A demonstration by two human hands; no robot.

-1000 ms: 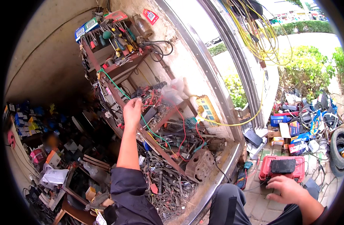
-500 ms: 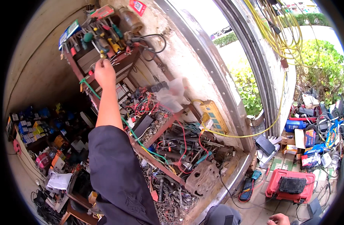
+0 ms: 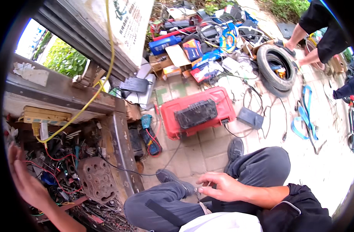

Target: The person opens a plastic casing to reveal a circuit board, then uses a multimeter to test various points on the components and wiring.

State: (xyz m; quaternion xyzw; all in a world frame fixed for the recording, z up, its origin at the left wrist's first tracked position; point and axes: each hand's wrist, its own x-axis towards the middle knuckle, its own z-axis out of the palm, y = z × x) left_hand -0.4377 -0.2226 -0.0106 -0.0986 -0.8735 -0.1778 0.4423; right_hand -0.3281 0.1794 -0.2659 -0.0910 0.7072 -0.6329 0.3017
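My left hand [image 3: 24, 179] is at the far left edge, slightly blurred, its fingers stretched out in front of the open shelf of parts. No object shows in it. Beside it sits a rusty engine cylinder head [image 3: 97, 179] with round holes. My right hand [image 3: 223, 186] is over my lap, thumb and fingers curled toward each other. Whatever small thing may be between its fingertips is too small to name. Beyond my knees a red toolbox [image 3: 219, 110] stands on the paving, with a black case [image 3: 196, 114] on its lid.
A teal-and-black multimeter [image 3: 150, 141] lies left of the toolbox. Right of it are a black power adapter [image 3: 250, 118], a tyre [image 3: 275, 67] and a blue strap [image 3: 306, 112]. Boxes and cables pile up behind. Another person's legs [image 3: 320, 38] show at top right. A yellow cable [image 3: 95, 94] hangs at left.
My view has swung right and down, from the tool rack to the paving and my lap. My left hand has left the rack's tools and come down beside the lower shelf.
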